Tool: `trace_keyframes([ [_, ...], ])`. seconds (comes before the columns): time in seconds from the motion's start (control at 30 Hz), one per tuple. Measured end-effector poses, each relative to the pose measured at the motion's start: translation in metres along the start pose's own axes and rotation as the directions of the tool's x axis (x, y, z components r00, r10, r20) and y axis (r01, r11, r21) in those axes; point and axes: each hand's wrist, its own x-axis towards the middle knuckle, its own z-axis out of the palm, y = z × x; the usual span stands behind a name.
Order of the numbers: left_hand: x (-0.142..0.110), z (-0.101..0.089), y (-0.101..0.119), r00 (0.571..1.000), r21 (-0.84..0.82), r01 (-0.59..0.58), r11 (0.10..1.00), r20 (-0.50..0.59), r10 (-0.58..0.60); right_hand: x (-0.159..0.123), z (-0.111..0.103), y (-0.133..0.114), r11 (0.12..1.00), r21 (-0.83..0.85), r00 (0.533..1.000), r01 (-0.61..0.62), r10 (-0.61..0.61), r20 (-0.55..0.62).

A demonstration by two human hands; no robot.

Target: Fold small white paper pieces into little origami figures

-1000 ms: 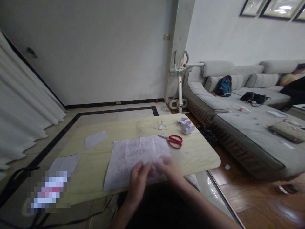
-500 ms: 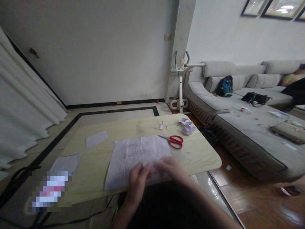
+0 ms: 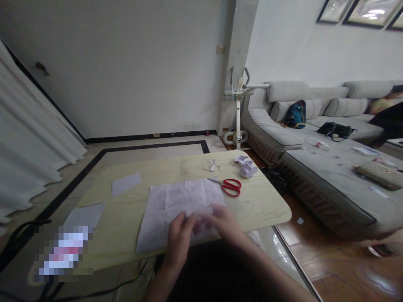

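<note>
A large printed sheet of paper with fold creases lies on the wooden table at its near edge. Above its lower part, my left hand and my right hand meet with curled fingers. A small whitish piece of paper shows blurred between them, pinched at the fingertips. Its exact shape is hard to make out. Red-handled scissors lie just beyond my right hand, their blade tips over the sheet's upper right corner.
Crumpled paper and thin paper scraps lie toward the table's far right. Two white papers, one a small rectangle, are on the left, near a pixelated patch. A grey sofa stands right; a person sits there.
My fingers have shifted slightly, and the whitish paper between them shows more clearly. My view has turned a little. The scissors and printed sheet stay in place.
</note>
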Motion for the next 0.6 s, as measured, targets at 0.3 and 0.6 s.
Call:
trace_keyframes([
  [0.3,-0.0027,-0.0036,0.0038,1.000,-0.013,0.004,1.000,0.025,-0.004,-0.0036,-0.0010,-0.0009,0.999,0.042,0.998,-0.034,0.036,-0.051],
  [0.6,0.0027,-0.0066,-0.0020,0.995,-0.012,0.008,1.000,0.098,-0.007,-0.0010,-0.0057,0.0088,1.000,0.003,1.000,-0.005,0.005,-0.029],
])
